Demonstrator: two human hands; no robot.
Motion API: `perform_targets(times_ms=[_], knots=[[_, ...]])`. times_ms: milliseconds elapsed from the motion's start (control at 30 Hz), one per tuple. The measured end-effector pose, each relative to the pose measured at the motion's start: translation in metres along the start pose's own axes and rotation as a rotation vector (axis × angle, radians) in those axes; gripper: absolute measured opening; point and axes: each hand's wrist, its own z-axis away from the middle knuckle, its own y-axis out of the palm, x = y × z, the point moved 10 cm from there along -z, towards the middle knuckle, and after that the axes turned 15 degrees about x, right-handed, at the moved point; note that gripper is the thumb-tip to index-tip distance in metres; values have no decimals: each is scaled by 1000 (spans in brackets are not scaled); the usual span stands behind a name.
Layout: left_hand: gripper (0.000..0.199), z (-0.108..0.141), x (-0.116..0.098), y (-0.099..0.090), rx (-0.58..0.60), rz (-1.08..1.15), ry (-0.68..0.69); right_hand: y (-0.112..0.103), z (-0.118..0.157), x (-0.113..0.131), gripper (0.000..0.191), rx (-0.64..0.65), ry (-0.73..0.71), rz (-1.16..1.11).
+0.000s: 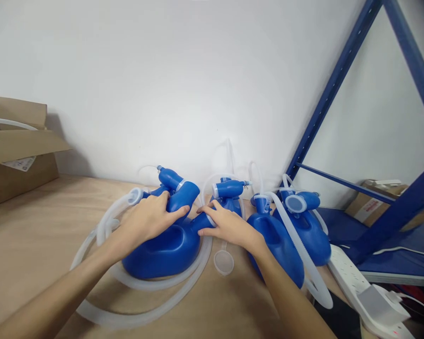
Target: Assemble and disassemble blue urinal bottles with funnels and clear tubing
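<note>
A blue plastic urinal bottle [162,252] lies on its side in front of me. My left hand [150,216] is closed on a blue angled mouthpiece [183,197] above that bottle; its thumb lies across the front and most of the fingers are hidden behind. My right hand [229,226] has its fingers curled round the bottle's neck at the right end. A long translucent hose [127,320] loops round the front of the bottle. By the right wrist, a round translucent cap [224,262] hangs from a strap down onto the table.
More blue bottles with hoses stand to the right, including a near one [279,245] and a far one [313,235]. An open cardboard box [21,172] is at the left. A white power strip [353,278] and a blue metal rack [334,89] border the table [17,263] on the right.
</note>
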Motion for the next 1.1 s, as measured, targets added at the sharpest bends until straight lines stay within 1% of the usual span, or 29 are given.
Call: perform_targets(times_ms=[100, 200, 300, 433, 533, 600, 667, 733, 800, 867, 900, 933, 967, 1033, 1100], knots=[[63, 3, -1, -2, -6, -38, -11, 3, 0, 11, 44, -24, 31, 54], [57, 5, -7, -7, -2, -100, 43, 6, -1, 19, 41, -56, 36, 76], [53, 4, -6, -13, 27, -85, 45, 8, -2, 24, 40, -76, 24, 100], [48, 4, 2, -21, 77, -68, 11, 4, -1, 29, 41, -116, 16, 135], [47, 10, 4, -26, 77, -65, 34, -2, 0, 35, 38, -163, 19, 161], [47, 18, 2, -29, 75, -28, 66, -8, 2, 37, 34, -226, 49, 176], [50, 24, 3, -29, 121, 35, 64, -16, 7, 36, 32, -301, 91, 189], [57, 28, 8, -26, 223, 124, 33, -25, 11, 32, 30, -359, 117, 196], [65, 31, 21, -26, 301, 214, -9, -35, 18, 24, 27, -400, 121, 186], [71, 28, 43, -32, 301, 268, -49, -46, 26, 14, 25, -435, 118, 157], [70, 25, 58, -35, 291, 267, -73, -53, 31, 8, 23, -453, 122, 143], [67, 21, 74, -34, 294, 246, -104, -59, 37, 2, 22, -469, 132, 133], [62, 17, 89, -29, 325, 211, -135, -65, 42, -2, 22, -482, 142, 130], [48, 8, 116, -15, 394, 153, -179, -74, 53, -6, 22, -498, 166, 139], [40, 1, 129, -6, 405, 144, -167, -80, 61, -6, 23, -506, 183, 143]])
